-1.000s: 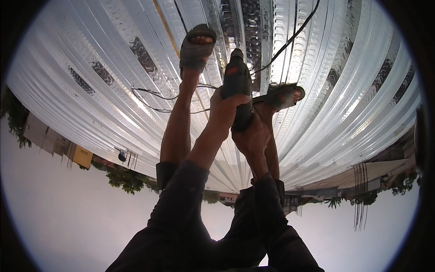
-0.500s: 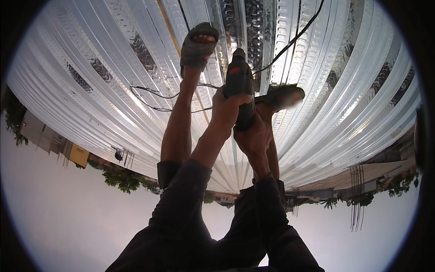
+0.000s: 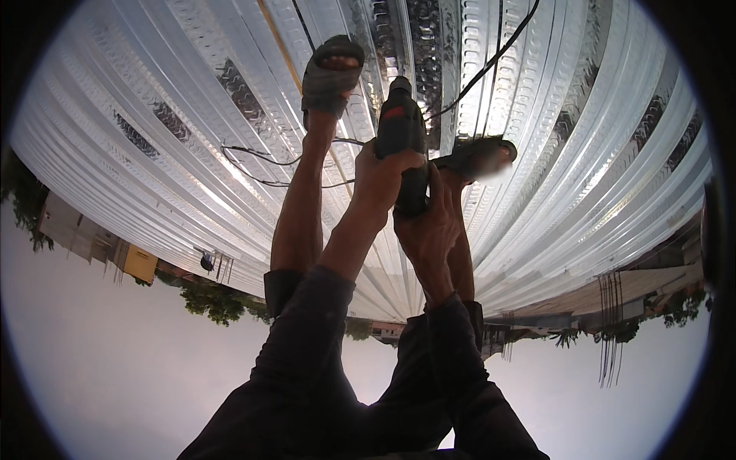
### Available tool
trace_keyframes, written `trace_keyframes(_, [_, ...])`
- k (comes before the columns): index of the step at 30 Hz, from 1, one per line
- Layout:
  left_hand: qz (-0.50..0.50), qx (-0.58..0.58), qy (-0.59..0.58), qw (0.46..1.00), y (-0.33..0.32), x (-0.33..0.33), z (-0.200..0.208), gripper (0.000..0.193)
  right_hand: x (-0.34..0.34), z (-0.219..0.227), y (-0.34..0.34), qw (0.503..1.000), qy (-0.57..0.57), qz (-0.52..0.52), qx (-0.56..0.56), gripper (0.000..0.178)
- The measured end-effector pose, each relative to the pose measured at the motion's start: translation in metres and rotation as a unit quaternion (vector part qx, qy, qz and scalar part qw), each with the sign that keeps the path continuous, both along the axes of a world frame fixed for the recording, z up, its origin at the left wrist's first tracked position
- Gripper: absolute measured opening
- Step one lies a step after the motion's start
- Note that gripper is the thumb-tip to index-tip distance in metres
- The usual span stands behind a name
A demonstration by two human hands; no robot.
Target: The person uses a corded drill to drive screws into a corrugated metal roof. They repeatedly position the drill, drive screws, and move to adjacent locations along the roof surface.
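Observation:
A dark power drill [image 3: 402, 126] with a red patch on its side points away from me, between my feet. My left hand [image 3: 377, 175] is closed round the left side of its body, thumb laid across the top. At its near end my right hand [image 3: 426, 230] is wrapped against the rear and right side, with its fingers partly hidden by the tool. The drill's tip is close above ribbed metal sheeting [image 3: 529, 199]; whether it touches cannot be made out.
My left sandal [image 3: 332, 77] and right sandal [image 3: 479, 159] stand on the sheeting. A black cable [image 3: 491, 70] runs off at the far right, and a looped thin cable [image 3: 261, 156] lies to the left. Trees [image 3: 211, 300] and upright rods [image 3: 609, 330] show beyond the sheet's edge.
The drill and both hands have shifted slightly left. My right hand's fingers show more along the drill's right side now; both hands keep their hold.

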State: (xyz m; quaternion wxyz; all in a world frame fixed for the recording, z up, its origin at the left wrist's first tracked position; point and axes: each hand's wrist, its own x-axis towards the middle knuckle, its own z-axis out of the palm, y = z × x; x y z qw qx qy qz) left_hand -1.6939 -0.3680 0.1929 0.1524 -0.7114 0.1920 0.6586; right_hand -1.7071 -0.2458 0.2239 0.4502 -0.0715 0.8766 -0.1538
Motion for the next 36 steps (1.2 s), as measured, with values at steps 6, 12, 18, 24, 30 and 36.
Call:
trace_keyframes(6, [0.002,-0.007,0.006,1.000,0.001,0.000,-0.002,0.040,0.003,0.002,0.002,0.998,0.026,-0.041,-0.047,0.064])
trace_keyframes(12, [-0.012,-0.008,0.005,1.000,-0.003,-0.003,0.000,0.041,0.005,-0.001,0.007,0.998,0.026,-0.026,-0.050,0.063])
trace_keyframes(18, [-0.024,0.010,0.001,1.000,-0.003,-0.006,0.002,0.036,-0.006,0.000,0.010,0.999,0.005,-0.007,-0.048,0.063])
trace_keyframes(24, [-0.024,0.007,-0.002,1.000,-0.004,-0.005,0.000,0.036,-0.008,0.004,0.000,1.000,-0.026,-0.012,0.009,0.053])
trace_keyframes(30, [-0.029,0.003,-0.015,0.999,-0.004,-0.005,-0.001,0.039,-0.013,0.001,0.000,0.998,-0.044,0.028,0.027,0.041])
trace_keyframes(36, [0.000,0.007,-0.009,1.000,-0.003,0.000,-0.006,0.046,-0.015,0.000,-0.006,0.996,-0.042,0.058,0.056,0.034])
